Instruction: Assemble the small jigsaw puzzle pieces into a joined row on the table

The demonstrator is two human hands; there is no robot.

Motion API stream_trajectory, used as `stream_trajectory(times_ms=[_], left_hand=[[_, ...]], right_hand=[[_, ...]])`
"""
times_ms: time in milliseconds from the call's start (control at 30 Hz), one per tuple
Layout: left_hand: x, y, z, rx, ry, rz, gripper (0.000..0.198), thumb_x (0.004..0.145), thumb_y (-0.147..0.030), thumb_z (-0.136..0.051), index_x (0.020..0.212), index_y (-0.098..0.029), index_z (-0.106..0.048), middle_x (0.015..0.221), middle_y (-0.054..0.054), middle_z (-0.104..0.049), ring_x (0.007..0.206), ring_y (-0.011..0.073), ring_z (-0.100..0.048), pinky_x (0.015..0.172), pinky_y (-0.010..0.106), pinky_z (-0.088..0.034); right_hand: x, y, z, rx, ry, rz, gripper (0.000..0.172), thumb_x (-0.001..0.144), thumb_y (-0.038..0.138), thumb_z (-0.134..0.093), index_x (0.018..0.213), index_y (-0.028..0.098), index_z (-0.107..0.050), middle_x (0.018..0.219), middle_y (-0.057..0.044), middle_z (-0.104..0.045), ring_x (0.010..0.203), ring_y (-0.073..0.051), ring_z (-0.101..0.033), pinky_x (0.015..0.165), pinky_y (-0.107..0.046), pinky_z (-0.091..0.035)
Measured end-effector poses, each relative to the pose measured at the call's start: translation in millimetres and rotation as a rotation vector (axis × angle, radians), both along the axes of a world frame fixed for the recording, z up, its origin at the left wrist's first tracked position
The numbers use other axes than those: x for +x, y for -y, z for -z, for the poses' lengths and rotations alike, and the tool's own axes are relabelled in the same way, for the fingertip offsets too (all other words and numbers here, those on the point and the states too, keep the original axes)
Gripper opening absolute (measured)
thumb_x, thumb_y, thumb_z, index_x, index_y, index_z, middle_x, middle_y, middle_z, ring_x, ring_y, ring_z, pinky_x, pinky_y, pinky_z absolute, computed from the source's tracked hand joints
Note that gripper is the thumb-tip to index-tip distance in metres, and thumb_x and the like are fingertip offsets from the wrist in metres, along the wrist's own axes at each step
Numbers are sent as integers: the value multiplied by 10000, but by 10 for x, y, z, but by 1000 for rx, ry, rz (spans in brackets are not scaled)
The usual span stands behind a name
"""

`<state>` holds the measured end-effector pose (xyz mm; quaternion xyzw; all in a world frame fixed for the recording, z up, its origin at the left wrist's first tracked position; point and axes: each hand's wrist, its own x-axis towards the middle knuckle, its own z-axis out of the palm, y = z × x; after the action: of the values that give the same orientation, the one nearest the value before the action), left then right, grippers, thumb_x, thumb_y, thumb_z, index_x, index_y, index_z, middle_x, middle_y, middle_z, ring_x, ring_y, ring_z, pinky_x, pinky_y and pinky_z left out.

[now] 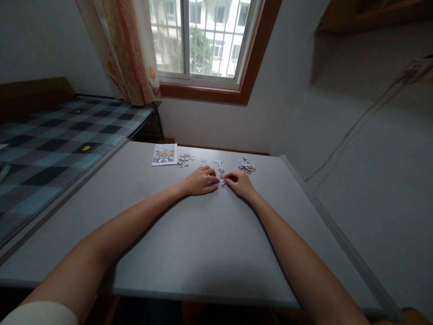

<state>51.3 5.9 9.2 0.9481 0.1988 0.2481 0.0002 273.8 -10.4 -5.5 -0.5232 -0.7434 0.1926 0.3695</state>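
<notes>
My left hand [200,180] and my right hand [239,182] rest on a grey table [189,234], fingertips meeting over a short strip of joined puzzle pieces [221,171]. Both hands are curled, fingers pinched on small jigsaw pieces at the near end of that strip. A loose heap of colourful pieces [246,166] lies just beyond my right hand. Another small heap [185,159] lies beyond my left hand, beside a picture card [164,154] with a cartoon print.
A bed with a dark checked cover [50,149] runs along the table's left edge. A window [203,40] with a patterned curtain [125,49] is behind. A white wall [365,158] stands close on the right.
</notes>
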Motion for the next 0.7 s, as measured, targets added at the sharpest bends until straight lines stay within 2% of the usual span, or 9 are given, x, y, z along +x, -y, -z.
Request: stream_trajectory(times_ms=[700], left_hand=[[-8, -17, 10, 10, -28, -22, 296, 923, -377, -517, 1059, -207, -717, 980, 80, -634, 940, 208, -536, 900, 359, -450]], right_hand=[[-3, -3, 11, -2, 20, -3, 120, 748, 198, -615, 759, 155, -726, 748, -42, -705, 653, -134, -576, 642, -249, -447]])
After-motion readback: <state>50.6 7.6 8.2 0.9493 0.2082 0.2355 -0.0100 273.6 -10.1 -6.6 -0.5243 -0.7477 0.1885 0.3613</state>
